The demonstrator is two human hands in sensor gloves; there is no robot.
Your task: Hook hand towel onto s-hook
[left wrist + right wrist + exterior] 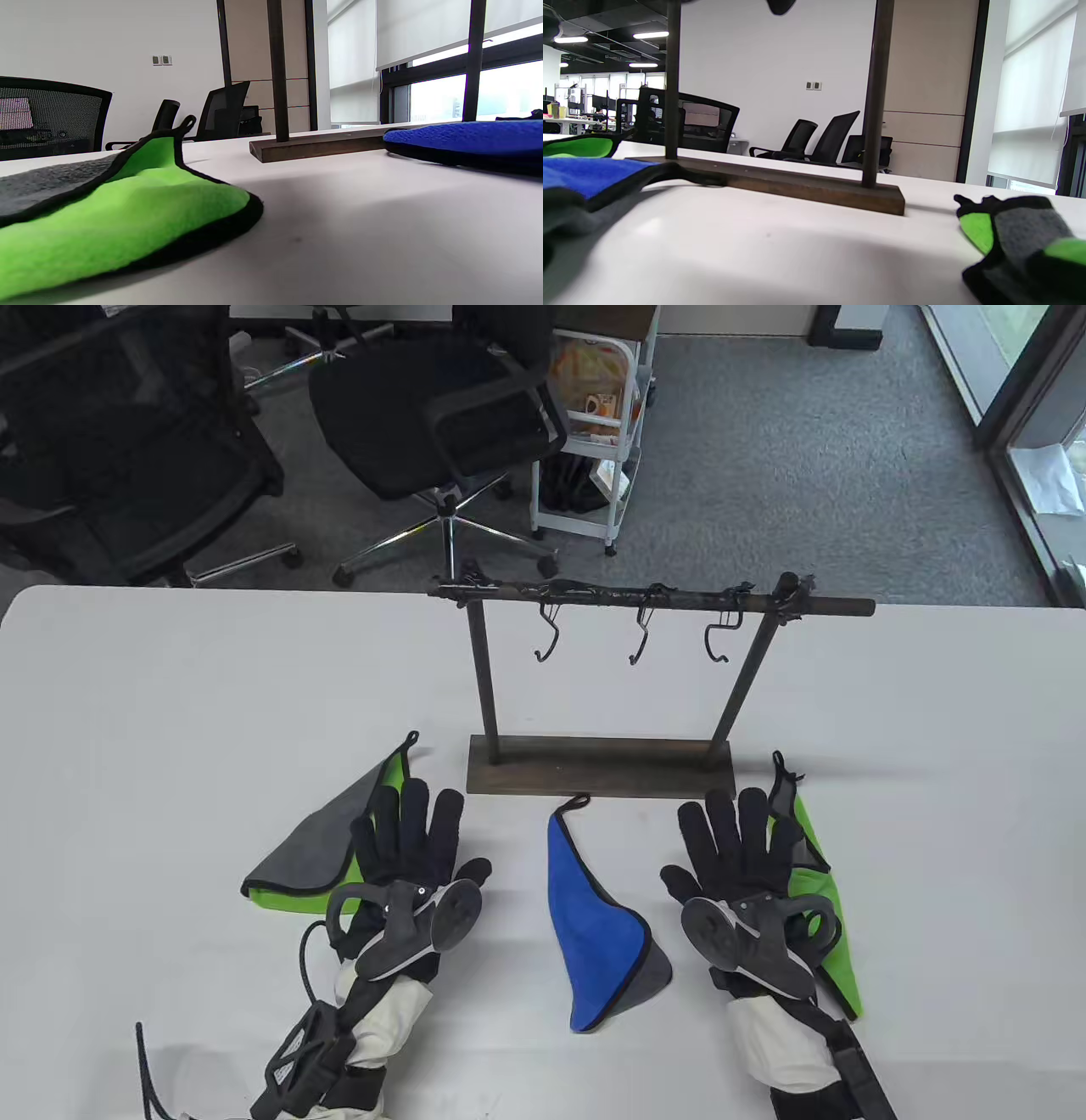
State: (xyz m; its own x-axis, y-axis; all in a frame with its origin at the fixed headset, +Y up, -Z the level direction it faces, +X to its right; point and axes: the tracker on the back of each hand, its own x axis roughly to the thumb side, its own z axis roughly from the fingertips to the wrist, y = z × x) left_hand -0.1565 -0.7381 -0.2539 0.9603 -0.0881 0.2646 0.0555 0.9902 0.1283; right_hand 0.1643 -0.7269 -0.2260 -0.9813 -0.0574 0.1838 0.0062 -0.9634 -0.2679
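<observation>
A dark wooden rack (602,768) stands mid-table with three S-hooks (640,640) on its bar, all bare. Three towels with loops lie flat in front of it: a green-and-grey one (310,848) on the left, a blue one (594,916) in the middle, a green one (823,899) on the right. My left hand (424,848) lies flat, fingers spread, its outer side on the left green towel (127,212). My right hand (725,848) lies flat and spread, its outer side on the right green towel (1018,228). Neither hand holds anything.
The rack base (314,146) and the blue towel (466,135) show in the left wrist view, and the base (797,186) also in the right wrist view. Office chairs (441,415) and a white cart (594,424) stand beyond the table's far edge.
</observation>
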